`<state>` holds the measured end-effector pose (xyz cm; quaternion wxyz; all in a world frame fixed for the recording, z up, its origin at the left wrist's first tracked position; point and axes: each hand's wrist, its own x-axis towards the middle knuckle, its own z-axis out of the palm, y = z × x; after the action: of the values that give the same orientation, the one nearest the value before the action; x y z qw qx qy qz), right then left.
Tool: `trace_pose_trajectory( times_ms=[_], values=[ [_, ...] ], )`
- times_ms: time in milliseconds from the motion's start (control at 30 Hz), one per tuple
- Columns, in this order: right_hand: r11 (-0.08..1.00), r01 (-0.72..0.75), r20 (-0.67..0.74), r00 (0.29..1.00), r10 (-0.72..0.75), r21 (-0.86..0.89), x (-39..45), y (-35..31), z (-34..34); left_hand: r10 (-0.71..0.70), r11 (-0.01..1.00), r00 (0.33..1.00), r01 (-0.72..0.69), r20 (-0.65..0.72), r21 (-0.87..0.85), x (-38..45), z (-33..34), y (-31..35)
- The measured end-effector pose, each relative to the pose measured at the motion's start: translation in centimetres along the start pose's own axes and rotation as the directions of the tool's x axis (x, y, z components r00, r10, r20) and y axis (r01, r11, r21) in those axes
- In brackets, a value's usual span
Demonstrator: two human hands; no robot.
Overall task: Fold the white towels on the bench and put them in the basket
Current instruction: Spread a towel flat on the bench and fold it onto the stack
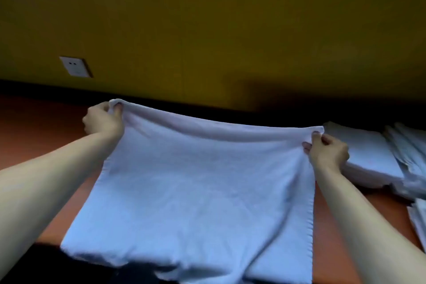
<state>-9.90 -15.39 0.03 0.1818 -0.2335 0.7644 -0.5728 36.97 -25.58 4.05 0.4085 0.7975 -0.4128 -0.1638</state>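
Left hand [103,120]: pinched on towel's far left corner.
Right hand [327,152]: pinched on far right corner.
Towel [196,191]: spread over counter [34,127], far edge raised taut, judged ready for folding.
Basket: not visible.

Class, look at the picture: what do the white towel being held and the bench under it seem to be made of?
White towel: soft woven cloth, probably cotton terry; matte, sagging and creasing between the left hand and right hand.
Bench: smooth reddish-brown top, perhaps wood or laminate; blur hides any grain.
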Motion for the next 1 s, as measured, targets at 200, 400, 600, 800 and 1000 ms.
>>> trace_pose_trajectory(
  times_ms=[200, 400, 600, 800, 1000],
  values=[
    [0.993, 0.044, 0.032, 0.999, -0.041, -0.108, 4.1, 3.3, 4.8, 0.022, 0.994, 1.000, -0.021, -0.009, 0.111, 4.1, 5.8, -1.1],
    [0.938, 0.120, 0.145, 0.987, -0.076, -0.326, 6.6, 4.7, 8.0, 0.006, 0.995, 0.999, -0.010, 0.040, 0.097, 4.8, 10.9, -1.4],
    [0.750, 0.468, 0.425, 0.863, -0.274, -0.468, 3.8, 7.1, 7.1, 0.278, 0.891, 0.901, -0.372, 0.333, 0.261, -0.4, 13.4, -5.8],
    [0.403, 0.664, 0.686, 0.719, -0.112, -0.630, 2.9, 9.1, 5.8, 0.606, 0.575, 0.567, -0.797, 0.558, 0.186, -14.3, 12.7, -7.2],
    [0.389, 0.668, 0.733, 0.680, 0.026, -0.634, 4.3, 8.0, 5.9, 0.721, 0.269, 0.103, -0.953, 0.685, -0.140, -29.1, 12.9, -7.1]
  ],
)
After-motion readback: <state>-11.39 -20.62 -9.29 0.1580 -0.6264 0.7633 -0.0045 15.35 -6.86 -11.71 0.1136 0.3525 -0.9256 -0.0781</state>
